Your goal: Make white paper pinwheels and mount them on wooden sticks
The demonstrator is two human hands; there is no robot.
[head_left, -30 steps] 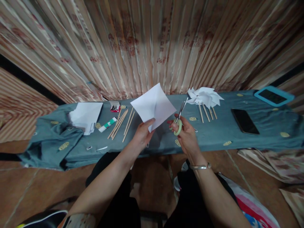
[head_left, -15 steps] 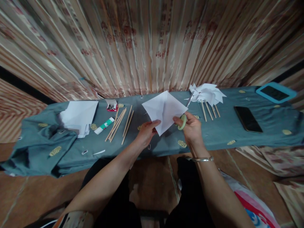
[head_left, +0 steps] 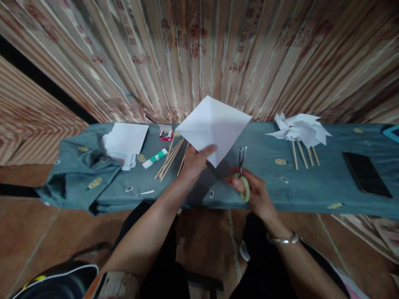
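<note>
A square sheet of white paper, creased along its middle, is held up corner-down above the table. My left hand pinches it near the lower corner, thumb on the front and fingers behind. To the right and lower, my right hand grips a pair of scissors by the pale green handles, with the blades pointing up and away from me. The scissors are apart from the paper. Behind my left hand, several wooden sticks lie partly hidden.
On the blue-green cloth at left are a paper stack, a glue stick and a small red box of metal pieces. White paper pinwheels on sticks and a black phone lie at right. A curtain hangs behind.
My right hand has let go of the paper's side and moved down with the scissors. My left hand has raised the sheet. The view has shifted, so the table's things appear farther right.
</note>
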